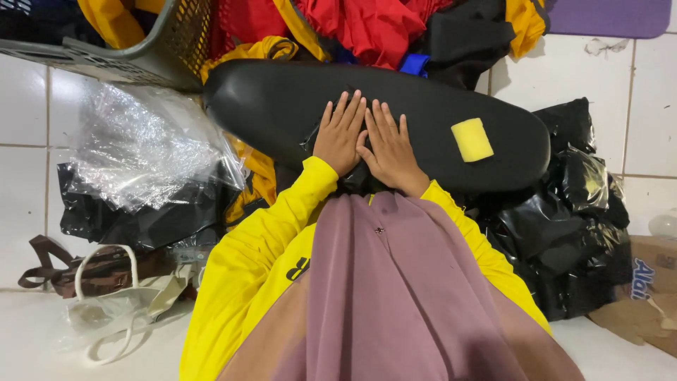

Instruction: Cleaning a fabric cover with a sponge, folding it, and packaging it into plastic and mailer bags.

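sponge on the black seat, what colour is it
Yellow; the sponge lies on the black seat, shown best in the head view.

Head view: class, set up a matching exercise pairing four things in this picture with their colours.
Things:
1. sponge
2. long padded seat
3. laundry basket
4. sleeves

Colours:
A. grey-green
B. bright yellow cloth
C. black
D. pale yellow block

Both hands, left hand and right hand, rest flat on the seat.

Pairs: 1-D, 2-C, 3-A, 4-B.
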